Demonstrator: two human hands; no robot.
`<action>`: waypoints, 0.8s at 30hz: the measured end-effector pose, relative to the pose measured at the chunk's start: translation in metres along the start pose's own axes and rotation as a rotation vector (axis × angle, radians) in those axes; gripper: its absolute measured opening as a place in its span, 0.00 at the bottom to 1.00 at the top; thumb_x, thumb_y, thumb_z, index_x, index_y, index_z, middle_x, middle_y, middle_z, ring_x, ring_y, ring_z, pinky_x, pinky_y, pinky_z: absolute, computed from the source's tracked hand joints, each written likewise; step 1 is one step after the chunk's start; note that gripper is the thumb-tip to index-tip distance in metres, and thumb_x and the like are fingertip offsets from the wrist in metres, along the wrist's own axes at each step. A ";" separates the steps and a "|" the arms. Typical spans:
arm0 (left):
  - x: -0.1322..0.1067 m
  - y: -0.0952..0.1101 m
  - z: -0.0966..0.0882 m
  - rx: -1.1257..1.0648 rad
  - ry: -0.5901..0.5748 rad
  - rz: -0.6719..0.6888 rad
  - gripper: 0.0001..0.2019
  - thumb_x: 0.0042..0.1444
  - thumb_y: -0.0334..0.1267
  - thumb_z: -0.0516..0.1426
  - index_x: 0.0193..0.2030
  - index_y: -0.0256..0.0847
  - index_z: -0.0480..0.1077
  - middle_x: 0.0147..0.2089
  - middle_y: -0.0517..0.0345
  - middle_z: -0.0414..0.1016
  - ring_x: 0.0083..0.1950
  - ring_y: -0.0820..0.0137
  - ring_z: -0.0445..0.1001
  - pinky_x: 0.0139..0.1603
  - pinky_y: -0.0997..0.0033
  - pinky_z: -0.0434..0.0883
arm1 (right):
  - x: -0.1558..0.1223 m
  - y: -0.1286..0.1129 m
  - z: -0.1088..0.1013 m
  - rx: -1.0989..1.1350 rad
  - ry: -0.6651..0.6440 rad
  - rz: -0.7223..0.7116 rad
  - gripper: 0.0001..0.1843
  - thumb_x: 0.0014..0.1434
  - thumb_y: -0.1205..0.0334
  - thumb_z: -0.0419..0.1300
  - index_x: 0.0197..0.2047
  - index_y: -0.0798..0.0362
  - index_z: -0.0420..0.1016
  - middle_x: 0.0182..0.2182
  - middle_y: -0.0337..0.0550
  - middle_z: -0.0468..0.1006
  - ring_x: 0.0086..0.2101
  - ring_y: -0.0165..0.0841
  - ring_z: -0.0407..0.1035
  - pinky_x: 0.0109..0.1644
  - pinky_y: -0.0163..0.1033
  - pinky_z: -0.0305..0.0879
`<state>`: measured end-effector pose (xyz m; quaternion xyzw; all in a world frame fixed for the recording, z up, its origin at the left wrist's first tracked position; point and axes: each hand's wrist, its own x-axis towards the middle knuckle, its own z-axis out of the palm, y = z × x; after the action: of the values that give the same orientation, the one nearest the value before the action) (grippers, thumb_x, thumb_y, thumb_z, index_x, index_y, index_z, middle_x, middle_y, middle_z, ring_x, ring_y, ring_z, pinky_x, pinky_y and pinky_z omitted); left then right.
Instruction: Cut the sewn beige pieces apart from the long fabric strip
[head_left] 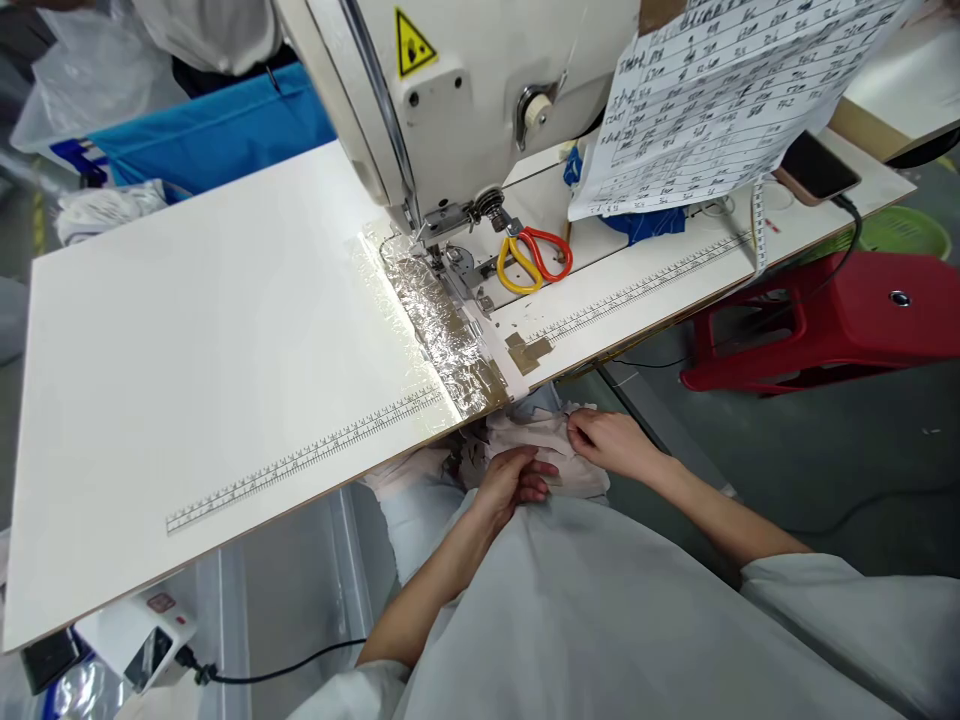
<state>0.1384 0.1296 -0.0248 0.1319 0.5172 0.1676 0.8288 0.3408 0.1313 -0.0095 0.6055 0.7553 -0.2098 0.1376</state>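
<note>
Below the front edge of the sewing table, pale pink fabric pieces (536,432) lie bunched over my lap. My right hand (609,440) is closed, pinching the right side of this fabric. Beside it, my left hand (514,480) rests against the lower left part of the cloth, its fingers loosely bent and apart, with nothing visible gripped in them. Above both hands stands the sewing machine (465,110), with its needle area over the table. Scissors (534,260) with one yellow and one red handle lie right of the presser foot.
The white tabletop (210,330) carries printed rulers (300,460) along its front edge. A handwritten sheet (712,110) hangs at the right, near a phone (817,168) and a measuring tape (758,225). A red stool (885,310) stands at right; a plastic bin (289,580) sits below left.
</note>
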 end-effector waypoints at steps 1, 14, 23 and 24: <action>0.000 0.000 0.001 -0.001 -0.003 -0.008 0.08 0.59 0.35 0.58 0.41 0.32 0.70 0.33 0.48 0.81 0.21 0.75 0.71 0.20 0.77 0.71 | -0.001 0.001 -0.001 0.005 0.000 -0.010 0.11 0.68 0.62 0.50 0.42 0.54 0.74 0.41 0.47 0.78 0.37 0.36 0.73 0.31 0.36 0.56; -0.004 0.003 0.010 0.025 -0.101 -0.015 0.15 0.53 0.43 0.64 0.42 0.33 0.74 0.32 0.51 0.79 0.24 0.72 0.73 0.22 0.75 0.72 | -0.014 -0.001 -0.015 0.035 0.029 -0.034 0.10 0.64 0.66 0.51 0.35 0.54 0.73 0.36 0.45 0.78 0.32 0.33 0.71 0.30 0.37 0.53; -0.040 0.028 0.021 0.040 -0.156 0.310 0.23 0.44 0.57 0.67 0.27 0.40 0.66 0.23 0.63 0.65 0.23 0.76 0.61 0.25 0.76 0.63 | -0.034 -0.026 -0.059 0.520 0.467 -0.353 0.16 0.72 0.57 0.48 0.39 0.51 0.75 0.34 0.45 0.78 0.35 0.34 0.70 0.40 0.38 0.65; -0.050 0.037 0.019 0.138 -0.227 0.287 0.24 0.44 0.57 0.67 0.26 0.39 0.65 0.22 0.64 0.62 0.22 0.77 0.58 0.23 0.77 0.59 | -0.028 -0.028 -0.062 0.586 0.493 -0.384 0.16 0.73 0.56 0.48 0.42 0.52 0.75 0.38 0.47 0.79 0.39 0.35 0.71 0.44 0.40 0.67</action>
<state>0.1297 0.1418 0.0382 0.2789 0.4065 0.2321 0.8385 0.3230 0.1328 0.0618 0.4993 0.7730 -0.2863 -0.2668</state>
